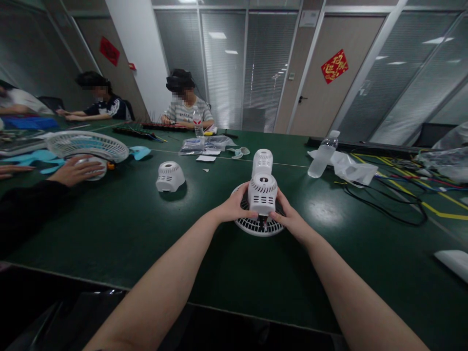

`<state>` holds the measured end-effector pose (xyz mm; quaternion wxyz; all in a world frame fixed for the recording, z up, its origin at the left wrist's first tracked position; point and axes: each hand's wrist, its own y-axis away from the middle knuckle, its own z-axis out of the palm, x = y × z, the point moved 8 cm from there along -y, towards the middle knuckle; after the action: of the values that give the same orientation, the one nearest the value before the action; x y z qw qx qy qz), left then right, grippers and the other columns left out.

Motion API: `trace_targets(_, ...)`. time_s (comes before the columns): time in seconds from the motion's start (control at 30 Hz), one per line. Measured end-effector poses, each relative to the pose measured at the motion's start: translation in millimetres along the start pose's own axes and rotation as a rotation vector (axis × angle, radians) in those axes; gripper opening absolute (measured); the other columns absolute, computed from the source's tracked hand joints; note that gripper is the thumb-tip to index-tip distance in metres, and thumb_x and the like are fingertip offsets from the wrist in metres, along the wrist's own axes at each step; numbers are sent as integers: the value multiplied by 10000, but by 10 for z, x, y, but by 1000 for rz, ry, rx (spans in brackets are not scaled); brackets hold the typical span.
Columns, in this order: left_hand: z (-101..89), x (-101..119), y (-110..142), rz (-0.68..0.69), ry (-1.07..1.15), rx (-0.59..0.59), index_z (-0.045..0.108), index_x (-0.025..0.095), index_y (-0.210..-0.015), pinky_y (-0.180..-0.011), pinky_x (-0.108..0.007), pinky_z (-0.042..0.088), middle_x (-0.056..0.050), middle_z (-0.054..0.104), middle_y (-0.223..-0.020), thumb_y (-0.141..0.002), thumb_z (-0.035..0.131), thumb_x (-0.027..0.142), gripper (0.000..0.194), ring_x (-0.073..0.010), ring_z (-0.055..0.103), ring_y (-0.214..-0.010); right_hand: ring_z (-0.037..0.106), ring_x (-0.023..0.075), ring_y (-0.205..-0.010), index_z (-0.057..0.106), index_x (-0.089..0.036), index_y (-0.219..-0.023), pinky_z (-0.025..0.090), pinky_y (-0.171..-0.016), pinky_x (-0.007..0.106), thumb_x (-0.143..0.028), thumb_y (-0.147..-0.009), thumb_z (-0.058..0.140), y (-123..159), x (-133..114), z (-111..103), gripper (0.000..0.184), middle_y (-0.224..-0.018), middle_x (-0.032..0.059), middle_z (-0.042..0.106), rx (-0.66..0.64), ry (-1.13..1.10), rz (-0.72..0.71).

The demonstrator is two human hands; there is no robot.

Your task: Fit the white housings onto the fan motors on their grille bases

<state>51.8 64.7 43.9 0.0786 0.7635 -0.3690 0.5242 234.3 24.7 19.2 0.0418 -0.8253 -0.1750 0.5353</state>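
Observation:
Both of my hands grip a white fan motor cover with vent slots, one from each side. My left hand has its thumb along the lower edge, and my right hand mirrors it. Under the cover lies a round white fan grille, flat on the green table. Dark and red parts show just below the cover's lower edge; what they are I cannot make out. Directly behind stands a second white motor cover. Another such cover sits apart to the left.
A water bottle leans at the right near white plastic and black cables. At left, a co-worker's hand rests by a large fan grille and blue blades. Plastic bags lie farther back.

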Motion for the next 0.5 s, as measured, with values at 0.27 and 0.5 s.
trace_targets(0.27,23,11,-15,22,-101,15,202,221,-1569,-1214,-616,252,-169,356,-1590,-639,855,470,1163,-394,336,-1473,297,283,-1528,194,-366,-1591,203,-1262,556,-490,-847,715,4,1,-8,916,-1651,16,326,32,38,-22)
trace_targets(0.5,39,-53,-44,30,-132,35,164,251,-1589,-1213,-639,215,-157,359,-1597,-637,851,502,1201,-415,324,-1476,308,305,-1521,180,-353,-1597,205,-1258,565,-518,-844,702,8,-9,-14,931,-1643,37,341,60,95,-34)
